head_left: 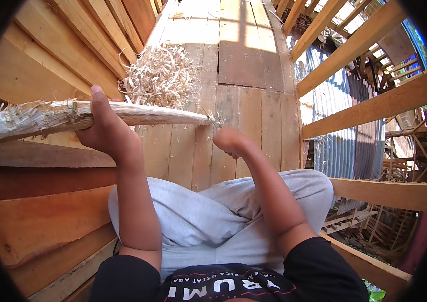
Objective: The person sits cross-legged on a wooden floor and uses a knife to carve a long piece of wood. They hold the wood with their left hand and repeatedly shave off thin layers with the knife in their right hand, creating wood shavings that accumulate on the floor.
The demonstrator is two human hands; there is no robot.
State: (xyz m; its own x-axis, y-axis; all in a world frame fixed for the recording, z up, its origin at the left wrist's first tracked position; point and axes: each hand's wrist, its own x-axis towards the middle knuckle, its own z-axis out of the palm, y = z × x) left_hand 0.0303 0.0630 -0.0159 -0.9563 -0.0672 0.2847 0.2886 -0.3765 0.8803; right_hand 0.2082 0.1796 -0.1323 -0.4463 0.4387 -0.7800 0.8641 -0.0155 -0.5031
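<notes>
A long, pale, peeled wooden branch point(153, 114) runs from the left edge to the middle, tapering to a point at its right end. Rough bark-like shreds cling to its thicker left part. My left hand point(104, 122) is wrapped round it from below, the thumb on top. At the tapered tip, my right hand point(231, 140) is closed in a fist on a knife point(212, 121). Only a thin part of its blade shows, close to the tip and among curled shavings; the handle is hidden in the fist.
A heap of curled wood shavings point(159, 75) lies on the plank floor point(178, 151) beyond the branch. Stacked boards point(47, 221) rise on my left. A wooden railing point(374, 105) stands on my right, with corrugated metal sheets point(342, 121) beyond it. My crossed legs point(198, 211) are below the branch.
</notes>
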